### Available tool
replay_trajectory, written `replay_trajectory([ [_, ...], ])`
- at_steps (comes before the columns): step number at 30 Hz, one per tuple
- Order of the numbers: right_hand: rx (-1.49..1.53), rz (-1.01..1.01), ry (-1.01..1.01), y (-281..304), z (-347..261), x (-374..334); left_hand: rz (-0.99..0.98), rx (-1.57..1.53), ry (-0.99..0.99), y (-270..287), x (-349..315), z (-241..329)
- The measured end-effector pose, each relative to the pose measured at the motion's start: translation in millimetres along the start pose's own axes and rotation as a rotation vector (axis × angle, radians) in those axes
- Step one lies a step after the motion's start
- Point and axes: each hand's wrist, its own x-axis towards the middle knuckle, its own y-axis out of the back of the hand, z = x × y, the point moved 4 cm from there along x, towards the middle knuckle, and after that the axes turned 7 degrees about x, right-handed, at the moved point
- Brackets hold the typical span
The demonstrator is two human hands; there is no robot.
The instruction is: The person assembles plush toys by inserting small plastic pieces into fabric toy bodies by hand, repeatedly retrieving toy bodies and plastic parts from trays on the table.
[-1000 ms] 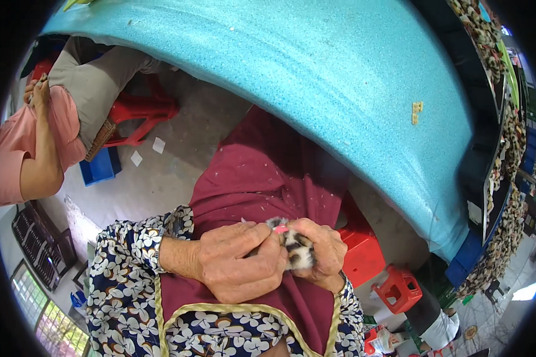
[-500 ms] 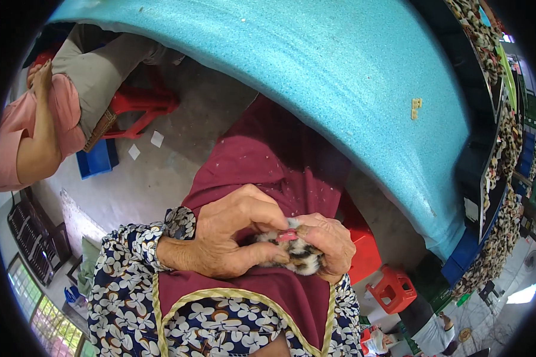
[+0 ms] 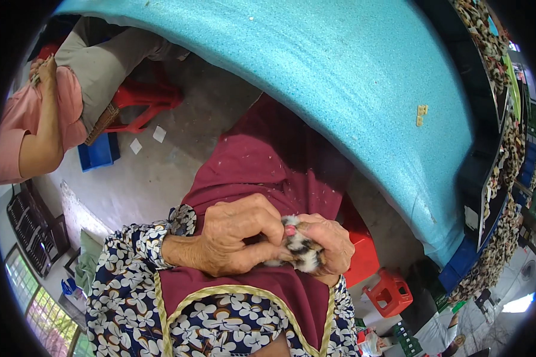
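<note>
Over my lap, a small furry plush piece [image 3: 305, 254], patched black, white and tan, lies in my right hand [image 3: 332, 239]. The fingers of that hand are wrapped round it, with the thumb across its upper side. A pink patch [image 3: 290, 230] shows near its top. My left hand [image 3: 242, 236] is closed beside it, thumb and forefinger pinching at its left edge. Whatever lies between those fingertips is hidden. Beneath both hands spreads a maroon apron [image 3: 238, 160] with light specks of fluff.
Ahead stands a table with a turquoise cover [image 3: 315, 53], small yellow pieces [image 3: 421, 114] on it. Furry pieces [image 3: 500, 244] are heaped along the right. A red stool [image 3: 389, 293] stands lower right. At left sits a person in a pink top [image 3: 71, 113], near a blue bin [image 3: 98, 153].
My left fingers have curled in and closed at the plush piece's edge. Less of the pink patch shows between my hands. The right hand keeps its grip.
</note>
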Motion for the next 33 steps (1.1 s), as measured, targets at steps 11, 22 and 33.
replay_trajectory([
  [11,-0.105,0.046,0.004,3,-1,-1,0.046,0.097,-0.086,-1,3,-1],
  [22,-0.145,0.094,-0.008,5,-2,-4,0.202,0.168,-0.143,1,3,4],
  [33,-0.134,0.158,-0.062,0,7,-7,0.069,0.094,-0.067,-8,7,-4],
])
